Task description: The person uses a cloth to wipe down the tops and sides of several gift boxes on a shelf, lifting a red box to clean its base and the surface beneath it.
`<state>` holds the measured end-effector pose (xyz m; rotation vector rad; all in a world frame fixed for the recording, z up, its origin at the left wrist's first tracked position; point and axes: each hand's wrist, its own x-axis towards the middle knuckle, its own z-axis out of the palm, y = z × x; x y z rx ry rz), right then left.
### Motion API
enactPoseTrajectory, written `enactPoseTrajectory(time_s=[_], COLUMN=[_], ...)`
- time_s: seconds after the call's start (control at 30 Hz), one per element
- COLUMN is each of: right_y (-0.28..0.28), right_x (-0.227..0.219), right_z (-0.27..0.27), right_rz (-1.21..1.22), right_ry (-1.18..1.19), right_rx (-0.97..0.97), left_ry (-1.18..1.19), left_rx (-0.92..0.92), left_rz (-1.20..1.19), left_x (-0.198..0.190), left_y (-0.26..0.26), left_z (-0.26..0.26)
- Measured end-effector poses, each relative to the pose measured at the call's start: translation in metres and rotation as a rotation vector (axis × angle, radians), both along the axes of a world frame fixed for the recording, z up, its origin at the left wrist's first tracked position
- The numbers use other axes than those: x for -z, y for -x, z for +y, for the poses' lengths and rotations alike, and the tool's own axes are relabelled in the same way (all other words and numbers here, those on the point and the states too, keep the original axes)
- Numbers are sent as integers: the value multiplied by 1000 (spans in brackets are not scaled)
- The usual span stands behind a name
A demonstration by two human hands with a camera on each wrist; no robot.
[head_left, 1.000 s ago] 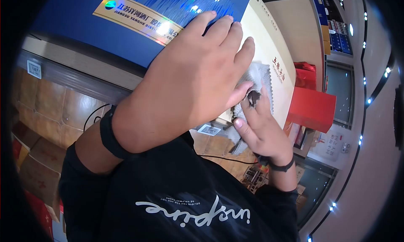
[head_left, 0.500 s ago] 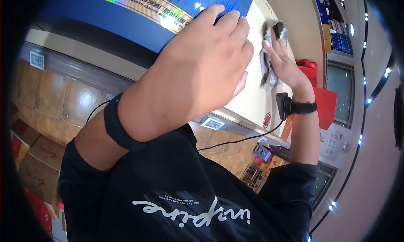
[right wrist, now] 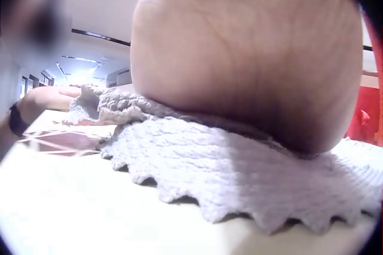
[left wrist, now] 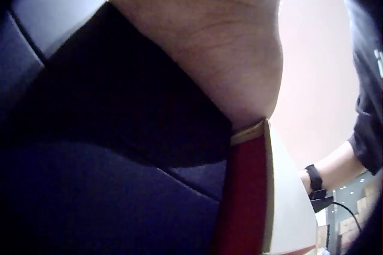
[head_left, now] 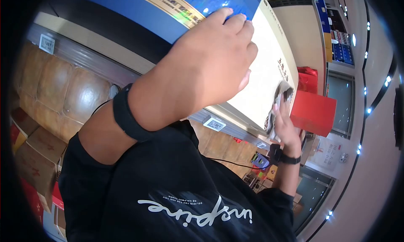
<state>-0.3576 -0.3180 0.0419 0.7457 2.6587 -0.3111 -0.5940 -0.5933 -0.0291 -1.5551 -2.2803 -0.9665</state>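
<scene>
One large box [head_left: 269, 80] is seen across the top of the head view, with a blue face [head_left: 198, 2] at upper centre and a cream face running down toward the right of centre. The left hand [head_left: 210, 65] is laid over the corner where the two faces meet, in the middle of the frame; its fingers [head_left: 235, 25] are stretched nearly straight and pressed flat on the blue face, with nothing gripped. In the left wrist view the palm [left wrist: 221, 46] is seen resting on the box edge, where a red strip [left wrist: 245, 195] is shown.

One grey cloth [head_left: 281, 99] is held against the cream face at right of centre, close to the lower corner of the box. It is pressed there by the right hand [head_left: 286, 126], whose fingers lie fairly straight along the cloth. In the right wrist view the cloth [right wrist: 239, 165], with its scalloped edge, is flattened on the cream surface under the heel of that hand [right wrist: 251, 57].

One red box [head_left: 313, 111] is seen just right of the cloth. Two dark wristbands are worn, one on each wrist.
</scene>
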Motion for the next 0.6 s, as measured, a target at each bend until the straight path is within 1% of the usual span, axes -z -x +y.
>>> enactPoseTrajectory(time_s=[0.07, 0.17, 0.23, 0.33, 0.43, 0.6], right_y=[-30, -62, -76, -86, -89, -79], right_x=[-1, -1, 1, 3, 5, 2], right_z=[-14, -25, -22, -19, -15, -3], right_rz=[-1, -7, 0, 47, 63, 1], right_ry=[-14, -28, -2, -11, 53, 33], right_rx=[1, 3, 36, 48, 97, 120], left_ry=[-45, -26, -22, -8, 14, -25], left_rx=[13, 21, 120, 228, 207, 75], left_rz=[-31, -25, 40, 36, 50, 105], left_x=[1, -4, -4, -11, -23, -9], left_y=[0, 0, 13, 15, 10, 7], left_z=[0, -4, -7, -7, -10, 0])
